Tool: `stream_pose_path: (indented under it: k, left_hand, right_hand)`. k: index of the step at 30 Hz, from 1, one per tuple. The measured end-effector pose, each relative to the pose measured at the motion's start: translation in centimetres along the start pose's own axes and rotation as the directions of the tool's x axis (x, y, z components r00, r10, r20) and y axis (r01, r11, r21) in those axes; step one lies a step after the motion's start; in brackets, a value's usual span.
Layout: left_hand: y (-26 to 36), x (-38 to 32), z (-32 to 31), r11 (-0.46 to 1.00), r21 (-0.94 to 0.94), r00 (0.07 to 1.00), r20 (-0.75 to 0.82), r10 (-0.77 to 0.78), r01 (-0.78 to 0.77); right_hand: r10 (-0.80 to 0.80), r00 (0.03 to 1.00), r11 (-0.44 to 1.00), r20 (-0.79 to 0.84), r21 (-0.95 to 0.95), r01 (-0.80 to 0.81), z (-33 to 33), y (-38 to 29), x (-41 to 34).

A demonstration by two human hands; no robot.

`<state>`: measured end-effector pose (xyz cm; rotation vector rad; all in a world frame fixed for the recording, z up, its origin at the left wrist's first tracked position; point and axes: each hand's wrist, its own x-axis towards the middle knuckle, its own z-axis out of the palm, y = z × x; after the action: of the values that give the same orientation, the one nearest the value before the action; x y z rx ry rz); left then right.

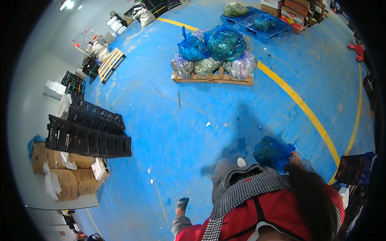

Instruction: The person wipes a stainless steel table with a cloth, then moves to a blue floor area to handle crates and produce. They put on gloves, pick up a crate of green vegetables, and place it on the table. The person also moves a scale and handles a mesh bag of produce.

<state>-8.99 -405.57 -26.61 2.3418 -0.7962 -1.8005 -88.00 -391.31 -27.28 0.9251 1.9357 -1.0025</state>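
At the lower right, my right hand [294, 155] grips the gathered neck of a blue translucent plastic bag [273, 152]. The bag bulges with dark green contents that I cannot make out, and it hangs beside my checked apron [247, 188]. Dark hair hides much of the right arm. My left hand is out of view. Farther ahead, a wooden pallet [212, 80] bears several filled bags, with a large blue bag [226, 43] and a smaller tied blue bag [193, 48] on top of clear ones.
A blue plastic pallet [253, 19] with two bags stands behind, near stacked cardboard boxes [294, 15]. Black plastic crates [90, 137] and cardboard cartons [64, 183] line the left side. A yellow line [298, 101] curves across the blue floor [169, 129]. A dark crate [354, 168] stands at right.
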Motion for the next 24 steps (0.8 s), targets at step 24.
stream_pose_path:
  k: [24]
  left_hand:
    - [63.1,23.3,-2.7,0.965,-0.134,0.971,-0.11,0.212,-0.226]
  right_hand:
    - [-0.542,0.769,0.811,0.338,-0.028,0.584,48.6,-48.0,-37.0]
